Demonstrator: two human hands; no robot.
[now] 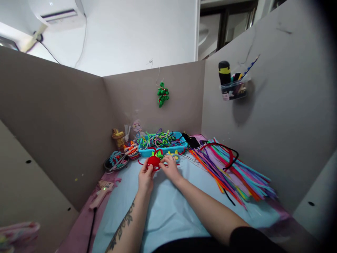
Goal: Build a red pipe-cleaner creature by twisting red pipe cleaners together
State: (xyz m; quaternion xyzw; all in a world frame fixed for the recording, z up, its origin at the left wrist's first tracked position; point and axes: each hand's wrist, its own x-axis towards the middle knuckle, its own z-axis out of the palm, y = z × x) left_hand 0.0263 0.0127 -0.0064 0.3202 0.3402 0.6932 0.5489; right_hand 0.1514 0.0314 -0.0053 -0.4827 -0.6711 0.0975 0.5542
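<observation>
My left hand [145, 174] grips a red pipe-cleaner figure [154, 161] with a round body and several thin strands sticking out. At the figure's right side, my right hand [171, 168] has its fingers pinched together on one of the red strands. The exact fingertip contact is too small to make out. Just behind the hands lie a green pipe-cleaner piece [159, 154] and a pale yellow and blue one [173, 155], both partly hidden.
A blue tray [150, 152] of tangled pipe cleaners stands behind. Loose pipe cleaners [231, 172] are heaped right. At left are a glue gun [102, 193] with a lit green light and a dark bowl [117, 163]. Grey panels [152, 119] enclose the table; a green ornament [162, 95] hangs there.
</observation>
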